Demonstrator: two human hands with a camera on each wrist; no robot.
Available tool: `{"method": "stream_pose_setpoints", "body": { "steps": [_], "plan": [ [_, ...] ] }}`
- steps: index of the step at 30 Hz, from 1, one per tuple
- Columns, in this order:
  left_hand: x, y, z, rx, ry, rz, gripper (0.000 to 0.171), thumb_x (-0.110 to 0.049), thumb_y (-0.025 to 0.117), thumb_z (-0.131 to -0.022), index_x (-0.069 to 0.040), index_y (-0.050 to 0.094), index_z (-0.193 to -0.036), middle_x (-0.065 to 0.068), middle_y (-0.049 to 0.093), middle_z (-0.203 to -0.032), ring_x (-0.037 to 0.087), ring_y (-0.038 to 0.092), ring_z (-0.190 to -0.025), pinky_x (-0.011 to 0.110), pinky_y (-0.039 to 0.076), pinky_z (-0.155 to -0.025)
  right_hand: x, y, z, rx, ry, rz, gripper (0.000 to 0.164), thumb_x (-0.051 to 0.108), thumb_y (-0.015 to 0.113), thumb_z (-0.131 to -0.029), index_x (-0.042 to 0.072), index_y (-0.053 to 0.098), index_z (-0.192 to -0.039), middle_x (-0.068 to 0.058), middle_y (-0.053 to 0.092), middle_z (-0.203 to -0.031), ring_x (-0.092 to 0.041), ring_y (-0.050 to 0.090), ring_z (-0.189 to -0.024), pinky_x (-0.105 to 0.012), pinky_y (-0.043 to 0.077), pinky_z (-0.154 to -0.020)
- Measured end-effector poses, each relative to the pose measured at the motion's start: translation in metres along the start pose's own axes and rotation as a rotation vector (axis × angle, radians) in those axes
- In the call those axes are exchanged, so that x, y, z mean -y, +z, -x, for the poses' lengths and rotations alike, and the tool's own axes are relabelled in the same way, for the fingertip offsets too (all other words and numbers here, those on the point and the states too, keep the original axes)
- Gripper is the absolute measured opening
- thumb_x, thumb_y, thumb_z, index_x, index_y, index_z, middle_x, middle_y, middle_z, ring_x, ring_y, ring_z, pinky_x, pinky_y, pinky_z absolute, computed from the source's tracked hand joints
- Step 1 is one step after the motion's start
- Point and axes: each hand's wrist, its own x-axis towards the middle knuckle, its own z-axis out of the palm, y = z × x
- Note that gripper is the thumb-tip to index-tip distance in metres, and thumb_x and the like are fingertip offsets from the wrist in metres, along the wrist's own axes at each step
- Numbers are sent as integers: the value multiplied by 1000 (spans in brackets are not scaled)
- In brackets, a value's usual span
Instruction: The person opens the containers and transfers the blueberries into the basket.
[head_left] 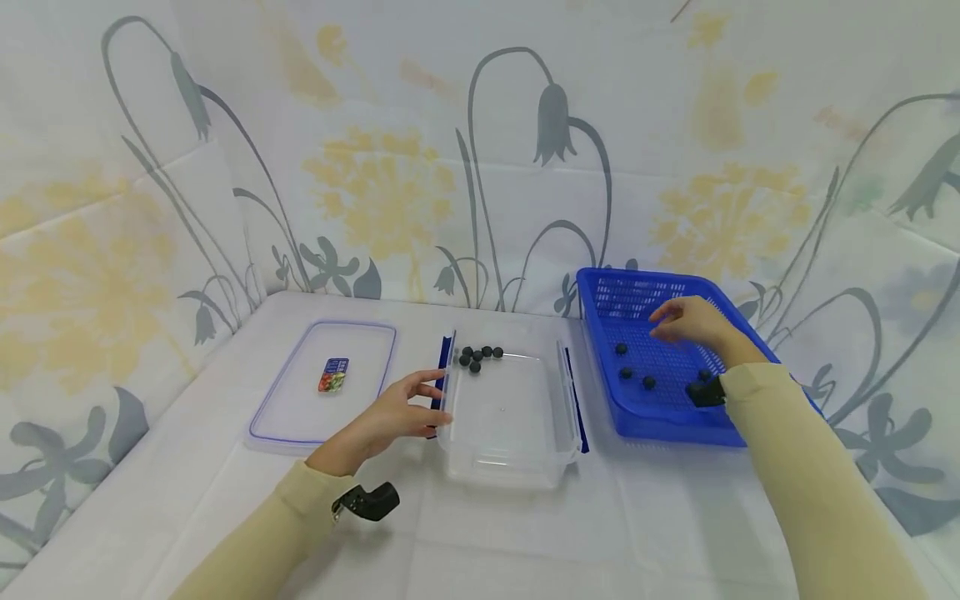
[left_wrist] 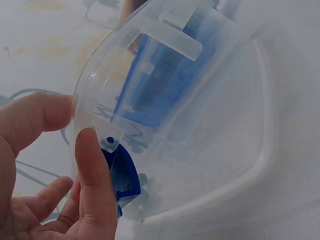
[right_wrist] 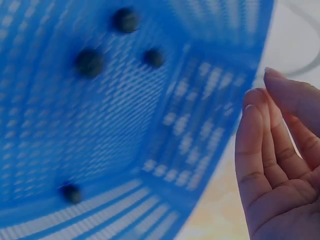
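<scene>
A clear plastic food container (head_left: 517,417) with blue side latches stands in the middle of the table. My left hand (head_left: 401,408) grips its left side, thumb and fingers at the wall beside the blue latch (left_wrist: 125,175). Several small dark balls (head_left: 475,367) lie together in the container's far left corner. To the right, my right hand (head_left: 693,323) hovers over a blue plastic basket (head_left: 682,432), fingers loosely bent and nothing between them. Inside the basket lie several more dark balls (right_wrist: 89,63), spread apart on its slotted floor.
A clear lid (head_left: 300,417) with a blue seal and a colourful label (head_left: 333,375) lies flat left of the container. Flower-patterned cloth (head_left: 510,208) hangs behind the white-covered table (head_left: 510,550). The basket's raised walls stand close to the container's right latch.
</scene>
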Motion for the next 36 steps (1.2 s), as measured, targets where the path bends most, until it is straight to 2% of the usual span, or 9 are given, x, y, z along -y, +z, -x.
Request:
{"method": "stream_pose_setpoints", "body": {
  "steps": [4, 12, 16, 21, 28, 36],
  "plan": [
    [1, 0, 0, -3, -1, 0, 70, -4, 73, -79, -13, 40, -140, 14, 46, -118, 20, 60, -83, 36, 54, -77, 27, 4, -6, 0, -52, 8, 31, 12, 67, -86, -9, 58, -109, -14, 64, -92, -17, 62, -78, -33, 53, -71],
    [2, -1, 1, 10, 1, -1, 70, -6, 73, -80, -13, 39, -140, 14, 46, -119, 19, 59, -83, 36, 54, -78, 67, 27, -19, 22, -142, -14, 24, 9, 67, -85, -4, 62, -105, -12, 64, -89, -28, 60, -85, -38, 50, -78],
    [2, -1, 1, 9, 0, 2, 70, -7, 73, -80, -13, 39, -140, 14, 46, -119, 19, 59, -83, 36, 54, -78, 83, 42, -26, 35, -177, -16, 22, 8, 68, -84, -2, 64, -103, -10, 64, -86, -25, 59, -81, -39, 50, -77],
    [1, -1, 1, 8, 7, 3, 70, -6, 74, -79, -13, 39, -140, 14, 46, -118, 20, 59, -84, 36, 54, -78, 103, 61, -37, 67, -183, -38, 23, 9, 69, -83, 0, 64, -103, -9, 64, -85, -25, 60, -78, -37, 51, -74],
    [1, -1, 1, 8, 20, 12, 70, -5, 74, -79, -12, 40, -140, 15, 47, -117, 20, 59, -84, 37, 54, -77, 128, 93, -50, 131, -155, -59, 23, 11, 69, -84, 2, 63, -105, -8, 64, -85, -28, 60, -83, -32, 51, -74],
    [1, -1, 0, 5, 3, 3, 69, -5, 72, -80, -14, 40, -140, 15, 46, -119, 20, 59, -85, 37, 54, -77, 140, 129, -67, 161, -145, -150, 22, 8, 70, -82, 2, 64, -102, -8, 64, -84, -32, 60, -85, -30, 52, -72]
  ]
}}
